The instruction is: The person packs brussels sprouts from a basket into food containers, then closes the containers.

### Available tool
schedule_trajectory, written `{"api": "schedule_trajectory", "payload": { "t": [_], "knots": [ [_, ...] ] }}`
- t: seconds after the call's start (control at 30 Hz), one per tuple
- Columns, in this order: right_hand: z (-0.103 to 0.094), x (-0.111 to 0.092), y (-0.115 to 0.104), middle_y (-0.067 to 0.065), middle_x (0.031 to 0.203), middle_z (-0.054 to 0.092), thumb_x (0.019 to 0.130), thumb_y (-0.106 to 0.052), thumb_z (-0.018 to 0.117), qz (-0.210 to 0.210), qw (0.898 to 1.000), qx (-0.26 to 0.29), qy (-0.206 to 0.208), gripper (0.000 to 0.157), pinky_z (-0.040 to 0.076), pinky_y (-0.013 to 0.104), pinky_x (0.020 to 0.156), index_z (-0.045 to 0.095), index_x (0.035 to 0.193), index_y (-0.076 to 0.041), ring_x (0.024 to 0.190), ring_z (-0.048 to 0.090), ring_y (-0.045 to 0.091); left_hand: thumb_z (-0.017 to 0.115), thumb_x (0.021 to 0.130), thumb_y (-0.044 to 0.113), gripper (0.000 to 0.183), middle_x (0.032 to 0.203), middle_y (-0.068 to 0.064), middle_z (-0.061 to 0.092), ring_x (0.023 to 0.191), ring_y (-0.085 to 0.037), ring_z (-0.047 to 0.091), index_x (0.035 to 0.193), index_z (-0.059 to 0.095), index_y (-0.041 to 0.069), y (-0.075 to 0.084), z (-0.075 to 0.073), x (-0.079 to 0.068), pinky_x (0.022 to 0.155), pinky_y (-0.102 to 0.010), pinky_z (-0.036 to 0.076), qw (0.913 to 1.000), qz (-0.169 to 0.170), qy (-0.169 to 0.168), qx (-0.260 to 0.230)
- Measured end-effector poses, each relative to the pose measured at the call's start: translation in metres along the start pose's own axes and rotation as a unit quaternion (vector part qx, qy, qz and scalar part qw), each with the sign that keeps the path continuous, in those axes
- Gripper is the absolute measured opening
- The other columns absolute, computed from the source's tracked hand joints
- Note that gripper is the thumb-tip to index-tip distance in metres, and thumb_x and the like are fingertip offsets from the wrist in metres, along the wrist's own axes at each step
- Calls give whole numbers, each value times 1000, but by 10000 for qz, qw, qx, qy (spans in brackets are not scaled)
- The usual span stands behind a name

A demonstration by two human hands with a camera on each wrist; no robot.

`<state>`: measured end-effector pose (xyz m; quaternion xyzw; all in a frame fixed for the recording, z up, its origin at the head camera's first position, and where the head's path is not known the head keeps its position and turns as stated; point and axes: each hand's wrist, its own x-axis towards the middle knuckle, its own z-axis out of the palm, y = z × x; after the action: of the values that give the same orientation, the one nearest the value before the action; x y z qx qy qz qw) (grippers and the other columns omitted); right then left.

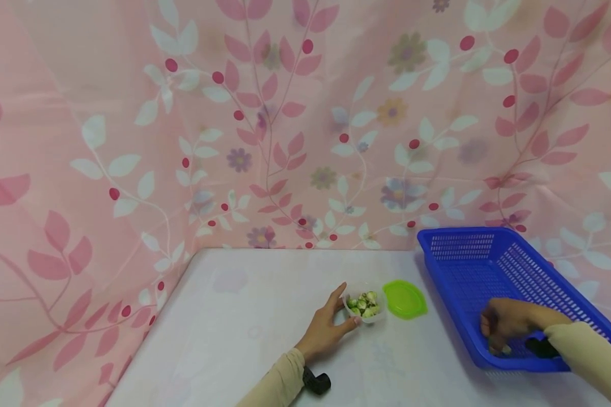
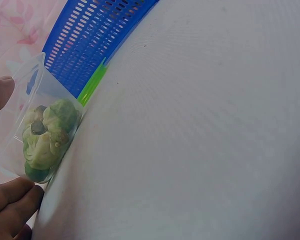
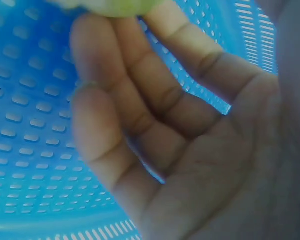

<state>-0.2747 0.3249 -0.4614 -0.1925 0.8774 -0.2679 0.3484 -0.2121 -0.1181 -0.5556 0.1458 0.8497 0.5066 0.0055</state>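
A small clear plastic container (image 2: 10, 135) of Brussels sprouts (image 1: 365, 305) stands on the table. My left hand (image 1: 328, 329) holds it from the left side, with the thumb and the fingers (image 2: 15, 202) spread around its walls. Inside the blue basket (image 1: 450, 316), low at its near end, is my right hand (image 1: 509, 322). Its curled fingers (image 3: 97, 50) pinch a pale green Brussels sprout (image 3: 122, 6), only partly in sight at the top of the right wrist view. From the head view, that hand hides most of the sprout.
A bright green lid (image 1: 404, 299) lies on the table between the container and the basket. The white table (image 1: 224, 333) ends at a pink floral curtain (image 1: 295, 141) behind it. The basket's raised, slotted walls surround my right hand.
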Motion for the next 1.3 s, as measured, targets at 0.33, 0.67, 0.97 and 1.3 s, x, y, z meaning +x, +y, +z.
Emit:
{"api": "schedule_trajectory", "payload": {
  "t": [0.33, 0.67, 0.97, 1.3],
  "knots": [
    [-2, 4, 7, 7, 82, 70, 89, -9, 79, -780, 9960, -89, 419, 12, 59, 31, 59, 69, 90, -3, 68, 68, 18, 70, 101, 52, 87, 158, -21, 53, 147, -30, 53, 170, 22, 32, 1, 0, -1, 122, -60, 38, 10000, -17, -12, 36],
    [-5, 4, -1, 1, 88, 69, 69, -16, 99, -482, 9942, -705, 660, 36, 52, 29, 68, 73, 92, -11, 83, 61, 17, 68, 101, 55, 89, 160, -21, 51, 148, -30, 53, 171, 20, 29, 0, 0, -2, 122, -60, 38, 10000, -42, -30, 20],
    [-4, 10, 4, -1, 87, 70, 76, -19, 94, -1023, 9813, -1140, 1164, 32, 54, 25, 66, 70, 95, -11, 78, 62, 6, 68, 102, 52, 88, 159, -20, 52, 147, -30, 54, 171, 21, 27, 1, -1, 0, 122, -60, 38, 10000, -18, -62, 44],
    [-9, 16, 0, -6, 90, 76, 77, -28, 95, -1038, 9624, -1893, 1650, 29, 60, 29, 71, 78, 94, -13, 80, 68, 7, 69, 102, 49, 86, 157, -20, 55, 145, -29, 56, 170, 23, 25, -1, 0, 1, 121, -61, 39, 10000, 51, -1, 62]
  ]
}}
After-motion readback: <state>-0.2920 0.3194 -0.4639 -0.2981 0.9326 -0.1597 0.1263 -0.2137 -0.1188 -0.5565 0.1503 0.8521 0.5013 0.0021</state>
